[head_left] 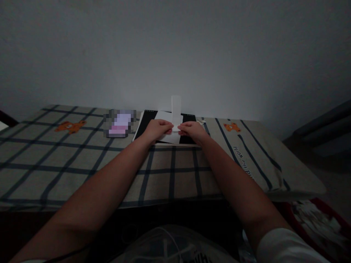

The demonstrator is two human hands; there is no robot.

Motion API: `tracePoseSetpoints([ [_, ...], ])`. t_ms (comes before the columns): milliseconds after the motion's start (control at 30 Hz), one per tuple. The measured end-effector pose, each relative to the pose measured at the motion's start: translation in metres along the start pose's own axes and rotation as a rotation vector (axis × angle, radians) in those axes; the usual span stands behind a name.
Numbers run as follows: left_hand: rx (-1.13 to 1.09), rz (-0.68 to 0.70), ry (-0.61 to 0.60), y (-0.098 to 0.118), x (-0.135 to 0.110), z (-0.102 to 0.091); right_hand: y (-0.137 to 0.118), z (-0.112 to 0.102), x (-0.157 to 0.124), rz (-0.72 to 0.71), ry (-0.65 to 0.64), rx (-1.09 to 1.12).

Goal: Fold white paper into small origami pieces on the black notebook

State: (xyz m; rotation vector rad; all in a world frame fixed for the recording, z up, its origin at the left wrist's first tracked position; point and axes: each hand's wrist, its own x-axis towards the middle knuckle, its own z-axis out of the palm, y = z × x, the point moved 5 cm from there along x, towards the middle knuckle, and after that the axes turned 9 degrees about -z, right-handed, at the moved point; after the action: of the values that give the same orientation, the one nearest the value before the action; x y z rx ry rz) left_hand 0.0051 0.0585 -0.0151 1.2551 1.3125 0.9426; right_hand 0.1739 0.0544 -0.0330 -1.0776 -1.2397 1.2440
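Between my two hands a narrow folded strip of white paper [176, 109] points up toward the wall. My left hand [159, 130] pinches its lower left edge with thumb and fingertips. On the other side my right hand [193, 130] pinches the lower right edge the same way. Beneath them lies a white sheet [171, 138], partly covered by my hands. That sheet rests on a black notebook or pad [145, 122] with small holes along its top edge.
A phone [120, 124] with a lit, blurred screen lies left of the notebook. Under everything is a checked tablecloth [170, 175] with orange bear prints. A small pale scrap [202, 121] sits by the notebook's right side. The wall [175, 54] stands behind the table.
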Motion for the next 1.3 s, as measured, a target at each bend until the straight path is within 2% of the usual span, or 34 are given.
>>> tracePoseSetpoints([
  [333,-0.058,-0.006,0.014,-0.001,0.005,-0.003,0.001,0.001,0.001,-0.012,-0.039,0.024],
  [600,0.002,-0.077,-0.085,-0.002,0.000,0.005,-0.005,-0.005,0.002,-0.093,0.038,-0.009],
  [800,-0.109,-0.024,-0.028,0.001,-0.001,0.002,-0.005,0.000,-0.001,-0.050,-0.037,-0.040],
  [1067,0.014,-0.082,-0.072,0.003,-0.008,0.007,-0.008,-0.001,0.000,-0.087,0.032,-0.049],
  [1300,-0.057,-0.018,-0.075,0.001,-0.002,0.005,-0.006,0.000,-0.001,-0.073,-0.035,-0.032],
])
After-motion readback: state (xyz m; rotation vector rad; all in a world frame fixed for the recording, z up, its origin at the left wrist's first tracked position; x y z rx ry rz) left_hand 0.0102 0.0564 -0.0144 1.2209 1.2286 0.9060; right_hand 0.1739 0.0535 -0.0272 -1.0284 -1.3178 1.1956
